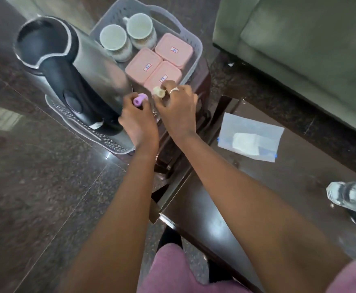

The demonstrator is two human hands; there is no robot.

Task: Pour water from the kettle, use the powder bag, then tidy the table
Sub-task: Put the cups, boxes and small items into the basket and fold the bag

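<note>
A steel kettle (84, 66) with a black handle stands on a grey mat (101, 136) at the left of a dark stool. My left hand (137, 117) is closed around a small purple cylinder (139, 100) just right of the kettle's base. My right hand (176, 108) grips a small cream cylinder (159, 92) in front of the pink boxes. What lies under the two hands is hidden. The clear zip bag of white powder (250, 139) lies flat on the dark table to the right, apart from both hands.
A grey basket (190, 39) on the stool holds two white cups (113, 40) and three pink lidded boxes (162, 64). A glass object (351, 196) sits at the table's right edge. A green sofa (299, 39) stands behind. Polished stone floor lies to the left.
</note>
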